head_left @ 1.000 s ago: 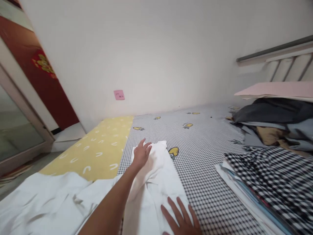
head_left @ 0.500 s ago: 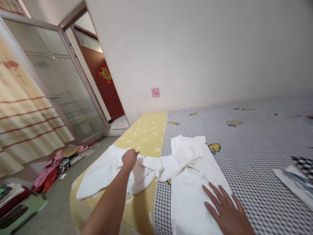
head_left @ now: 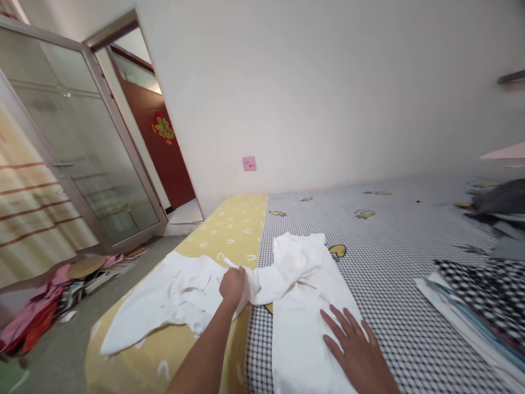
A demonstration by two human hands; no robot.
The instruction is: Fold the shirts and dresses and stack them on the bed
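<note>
A white shirt (head_left: 307, 328) lies spread over the bed, one part on the checked sheet and a loose, crumpled part (head_left: 164, 303) on the yellow strip. My left hand (head_left: 233, 283) is closed around a bunch of its cloth near the border between the two patterns. Flat on the lower part of the shirt, near its right edge, rests my right hand (head_left: 348, 342) with fingers spread. A sleeve-like fold (head_left: 266, 282) runs between the two parts.
A stack of folded clothes (head_left: 471, 317) sits on the right of the bed, with dark clothing (head_left: 498, 200) behind it. The bed's left edge drops to a floor holding a pile of items (head_left: 61, 290). A glass door (head_left: 94, 137) stands at the left.
My left hand has moved a little toward the checked side, still gripping cloth, and the loose part lies more spread out. My right hand stays flat on the shirt. The view has turned right.
</note>
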